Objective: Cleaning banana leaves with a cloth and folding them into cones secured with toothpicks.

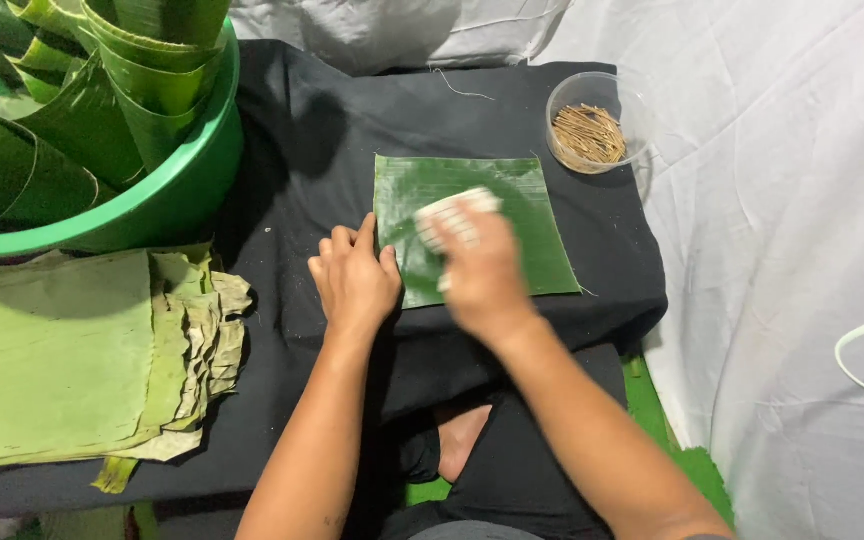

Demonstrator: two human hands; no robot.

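A square piece of green banana leaf (522, 215) lies flat on a black cloth (302, 130). My left hand (355, 277) rests on the cloth at the leaf's left edge, fingers together, pressing the leaf's border. My right hand (480, 268) is over the middle of the leaf, blurred by motion, and grips a white cloth pad (455, 213) against the leaf's surface.
A green tub (167, 195) full of rolled banana leaves stands at the back left. A stack of flat leaf sheets (62, 350) lies at the left. A clear bowl (592, 125) of small wooden sticks sits at the back right. White sheeting covers the right side.
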